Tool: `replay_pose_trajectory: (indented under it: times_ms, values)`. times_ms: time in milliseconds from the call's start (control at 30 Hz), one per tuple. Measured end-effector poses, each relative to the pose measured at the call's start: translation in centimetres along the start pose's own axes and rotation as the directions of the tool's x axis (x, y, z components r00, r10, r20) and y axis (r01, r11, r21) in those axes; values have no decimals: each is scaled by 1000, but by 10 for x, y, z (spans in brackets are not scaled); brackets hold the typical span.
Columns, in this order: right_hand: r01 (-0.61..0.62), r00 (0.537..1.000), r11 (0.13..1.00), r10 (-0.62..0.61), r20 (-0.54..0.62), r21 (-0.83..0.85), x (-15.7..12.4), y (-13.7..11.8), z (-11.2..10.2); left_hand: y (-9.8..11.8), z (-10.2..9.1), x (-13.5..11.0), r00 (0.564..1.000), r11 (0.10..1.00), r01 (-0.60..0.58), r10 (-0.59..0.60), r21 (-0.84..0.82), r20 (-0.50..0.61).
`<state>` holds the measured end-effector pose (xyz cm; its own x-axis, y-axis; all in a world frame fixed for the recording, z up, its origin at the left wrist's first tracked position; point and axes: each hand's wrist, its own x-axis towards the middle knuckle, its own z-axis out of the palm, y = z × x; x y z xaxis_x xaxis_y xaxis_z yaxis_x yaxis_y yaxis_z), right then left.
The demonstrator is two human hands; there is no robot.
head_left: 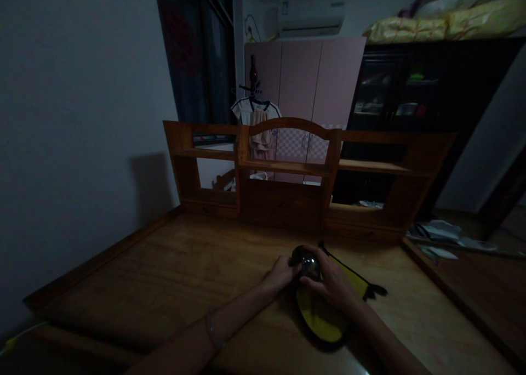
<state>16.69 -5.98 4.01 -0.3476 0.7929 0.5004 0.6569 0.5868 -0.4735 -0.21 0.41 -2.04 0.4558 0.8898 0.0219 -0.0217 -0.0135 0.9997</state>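
Observation:
Both my hands meet near the middle of a wooden desk (176, 276). My left hand (281, 274) grips the left side of a dark, shiny rounded object (306, 261), fingers curled on it. My right hand (331, 282) wraps over its right side and top. Under and in front of the hands lies a yellow pouch with black trim (318, 317), its black strap (376, 291) trailing to the right. A thin bracelet (212, 331) circles my left wrist. The room is dim, so I cannot make out what the shiny object is.
A wooden shelf hutch (287, 169) stands along the desk's back edge. A grey wall (74, 117) is on the left. Behind are pink wardrobe doors (312, 79), hanging clothes (257, 120), a dark cabinet (402, 95) and papers (439, 232) on the right.

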Motion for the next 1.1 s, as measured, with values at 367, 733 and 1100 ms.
replay_pose_trajectory:
  times_ms: [367, 733, 1100]
  values:
    - [4, 1000, 1000, -4, 2, 5, 1, 0, 2, 6, 2, -4, 999, 1000, 31, -30, 1, -23]
    - [-9, 1000, 1000, 9, 5, 20, 0, 2, 3, -4, -1, 3, 1000, 1000, 16, -16, -18, 14]
    - [8, 1000, 1000, -8, 6, 5, 1, 4, 3, 3, 1, 2, 998, 999, -46, 46, -16, -41]
